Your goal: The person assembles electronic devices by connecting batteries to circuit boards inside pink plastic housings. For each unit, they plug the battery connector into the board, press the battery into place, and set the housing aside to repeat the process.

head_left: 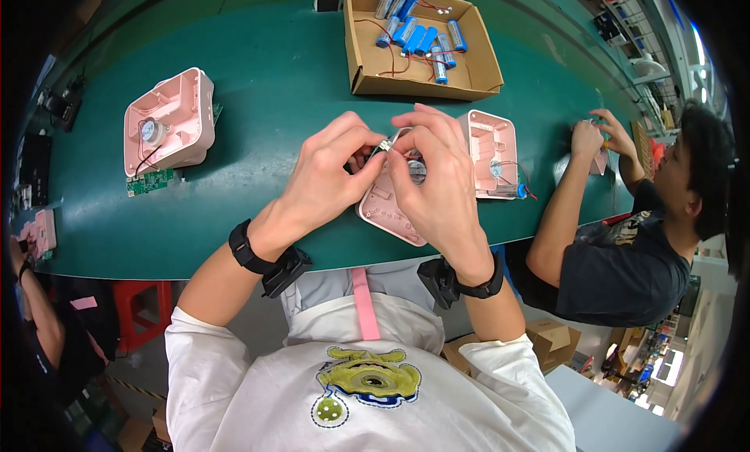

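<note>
My left hand (328, 167) and my right hand (441, 178) meet over the table, fingertips pinched together on a small white plug connector (385, 145). Which part of it each hand grips is hard to make out. Below them lies a pink plastic housing (388, 214), partly covered by my right hand, with a round metallic part (418, 171) showing between the fingers. Just right of my right hand stands another pink housing (491, 135). A blue cylindrical battery (509, 191) with red and black wires rests at its lower edge.
A cardboard box (426, 86) of blue wired batteries stands at the far side of the green table (266, 69). On the left sits a pink housing (205, 135) with a green circuit board (150, 182) beside it. A co-worker (625, 249) handles something at right; another person's arm shows far left.
</note>
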`<move>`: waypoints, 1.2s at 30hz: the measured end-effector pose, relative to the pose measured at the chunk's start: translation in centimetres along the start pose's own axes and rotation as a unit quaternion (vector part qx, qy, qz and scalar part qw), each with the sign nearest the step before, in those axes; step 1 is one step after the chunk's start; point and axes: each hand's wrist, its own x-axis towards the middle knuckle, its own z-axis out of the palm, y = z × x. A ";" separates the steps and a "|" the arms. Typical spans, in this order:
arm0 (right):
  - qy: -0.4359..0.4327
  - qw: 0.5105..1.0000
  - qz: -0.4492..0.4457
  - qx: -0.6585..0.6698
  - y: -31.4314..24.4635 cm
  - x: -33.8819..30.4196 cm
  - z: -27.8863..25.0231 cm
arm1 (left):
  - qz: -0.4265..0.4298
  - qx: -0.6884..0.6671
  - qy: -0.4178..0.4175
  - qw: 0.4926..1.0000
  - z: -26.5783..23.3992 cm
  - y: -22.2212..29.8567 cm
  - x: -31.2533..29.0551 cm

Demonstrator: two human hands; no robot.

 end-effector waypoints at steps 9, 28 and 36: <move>0.011 0.998 0.030 0.045 0.3 -0.2 -0.3 | 0.002 0.002 0.004 1.000 0.1 0.3 0.0; 0.063 0.997 0.002 0.040 -0.2 -0.4 1.1 | 0.015 0.049 -0.016 0.999 -0.3 1.1 0.0; 0.078 0.995 0.017 0.068 -0.2 -1.4 1.4 | 0.036 0.073 -0.011 0.997 0.1 1.4 0.2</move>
